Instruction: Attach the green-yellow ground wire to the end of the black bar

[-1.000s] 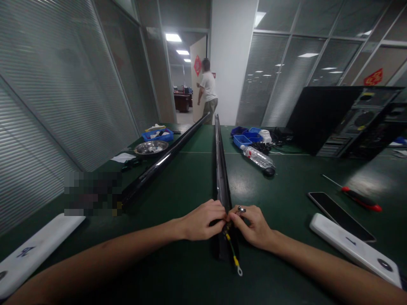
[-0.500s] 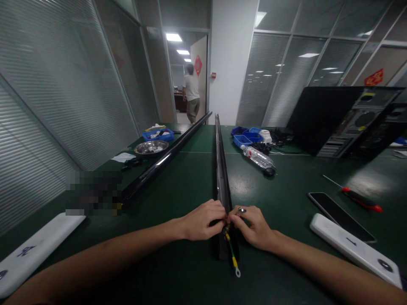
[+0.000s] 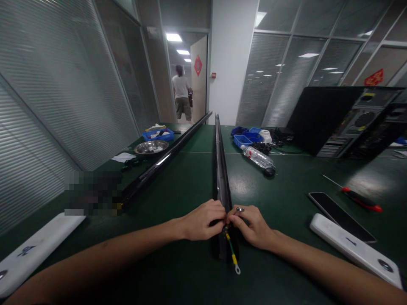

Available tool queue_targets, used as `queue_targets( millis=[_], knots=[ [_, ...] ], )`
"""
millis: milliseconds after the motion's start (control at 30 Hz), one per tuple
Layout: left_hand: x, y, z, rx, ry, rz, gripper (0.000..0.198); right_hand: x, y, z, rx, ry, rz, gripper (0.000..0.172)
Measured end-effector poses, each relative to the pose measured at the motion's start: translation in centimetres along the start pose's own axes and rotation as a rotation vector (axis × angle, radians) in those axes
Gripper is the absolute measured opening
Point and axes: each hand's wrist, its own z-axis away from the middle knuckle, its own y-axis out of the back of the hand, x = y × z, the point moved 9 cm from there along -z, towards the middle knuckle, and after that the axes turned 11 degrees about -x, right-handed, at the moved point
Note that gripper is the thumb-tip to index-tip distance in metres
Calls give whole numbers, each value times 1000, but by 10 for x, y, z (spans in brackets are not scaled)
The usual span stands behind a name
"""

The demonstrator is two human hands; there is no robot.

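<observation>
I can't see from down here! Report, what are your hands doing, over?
Left hand and right hand both pinching near end of black rail. Yellow-green wire trails toward me, ring terminal free. Bottle, phone off right, away from hands.

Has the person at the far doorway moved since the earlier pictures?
Yes. The person has gone left: earlier right of the door's red sign, now left of it in the open doorway.

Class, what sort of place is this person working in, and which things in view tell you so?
Probably an electronics assembly or repair workshop within an office. The green workbench carries blue parts bins, a red-handled screwdriver and a computer case, and glass partitions with blinds surround it.
</observation>
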Motion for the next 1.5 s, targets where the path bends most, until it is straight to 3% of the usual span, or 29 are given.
queue_targets(
  millis=[700, 1033, 1500],
  knots=[
    [2, 1, 0, -1, -15, -9, 12, -1, -1, -4, -32, 42, -99, 42],
    [2, 0, 0, 7, -8, -22, 11, 5, 5, 3, 87, -42, -20, 26],
    [2, 1, 0, 21, -9, -6, 11, 4, 2, 3, 64, -15, 13, 25]
  ],
)
